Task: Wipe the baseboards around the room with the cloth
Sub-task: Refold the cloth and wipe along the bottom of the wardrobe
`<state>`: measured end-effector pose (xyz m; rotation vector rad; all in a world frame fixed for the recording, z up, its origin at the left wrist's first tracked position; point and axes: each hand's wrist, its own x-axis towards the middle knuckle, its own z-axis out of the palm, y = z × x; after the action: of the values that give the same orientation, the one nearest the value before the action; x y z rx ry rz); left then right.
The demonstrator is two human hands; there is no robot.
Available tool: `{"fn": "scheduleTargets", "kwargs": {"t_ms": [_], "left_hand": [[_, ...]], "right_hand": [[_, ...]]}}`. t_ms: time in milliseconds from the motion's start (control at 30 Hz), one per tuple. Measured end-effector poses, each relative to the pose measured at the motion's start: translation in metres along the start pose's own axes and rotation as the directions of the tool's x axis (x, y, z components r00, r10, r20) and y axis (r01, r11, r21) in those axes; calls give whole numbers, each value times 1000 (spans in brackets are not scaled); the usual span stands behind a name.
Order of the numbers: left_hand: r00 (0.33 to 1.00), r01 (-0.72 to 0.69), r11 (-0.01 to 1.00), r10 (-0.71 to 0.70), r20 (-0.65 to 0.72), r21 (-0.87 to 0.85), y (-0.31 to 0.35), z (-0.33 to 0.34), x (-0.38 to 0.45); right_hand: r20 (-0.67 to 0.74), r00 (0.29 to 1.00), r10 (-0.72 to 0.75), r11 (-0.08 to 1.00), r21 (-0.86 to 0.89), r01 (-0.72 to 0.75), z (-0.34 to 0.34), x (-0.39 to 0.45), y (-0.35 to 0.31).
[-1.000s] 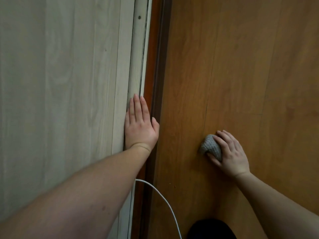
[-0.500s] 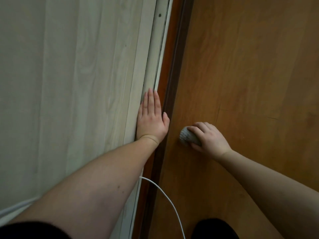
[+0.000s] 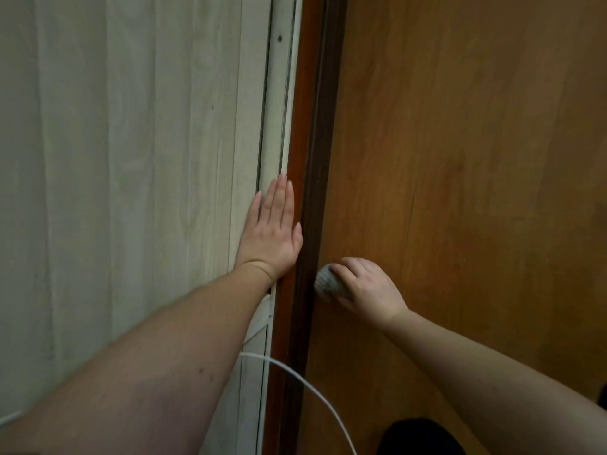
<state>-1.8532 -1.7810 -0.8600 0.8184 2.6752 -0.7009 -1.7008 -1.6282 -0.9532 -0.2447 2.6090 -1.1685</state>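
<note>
Two hands work along the junction of wall and floor, seen from above. At left, a pale wood-grain wall panel [image 3: 131, 192] fills the view, edged by a light trim strip [image 3: 276, 126]. The left hand [image 3: 271, 231] lies flat with straight fingers pressed against this trim, gripping nothing; it appears to serve as a brace. Just right of it runs the baseboard [image 3: 317, 159], a reddish-brown strip with a darker band, extending from near to far. Further right, the right hand [image 3: 364, 285] has its fingers curled round a bunched grey cloth [image 3: 328, 285], whose left end touches the baseboard's dark band where it meets the orange wood floor [image 3: 476, 159]. A white cable [image 3: 308, 392] arcs across the near part of the baseboard. To wipe well, the cloth is best kept pressed sideways into the strip and drawn steadily along its length, overlapping each stroke, with the cable lifted aside rather than dragged.
</note>
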Motion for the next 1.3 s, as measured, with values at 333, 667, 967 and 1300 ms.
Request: {"fn": "scheduleTargets", "kwargs": {"t_ms": [333, 667, 967, 1300], "left_hand": [[999, -19, 998, 17, -37, -61, -1, 1, 1], [999, -36, 995, 34, -14, -97, 0, 0, -1], [998, -53, 992, 49, -31, -112, -1, 2, 0], [995, -65, 987, 53, -84, -144, -1, 5, 0]], "right_hand": [[-2, 999, 41, 998, 54, -41, 17, 12, -19], [-45, 999, 25, 1000, -5, -25, 2, 48, 1], [42, 993, -109, 994, 25, 108, -67, 116, 45], [-212, 955, 208, 946, 290, -142, -105, 165, 67]]}}
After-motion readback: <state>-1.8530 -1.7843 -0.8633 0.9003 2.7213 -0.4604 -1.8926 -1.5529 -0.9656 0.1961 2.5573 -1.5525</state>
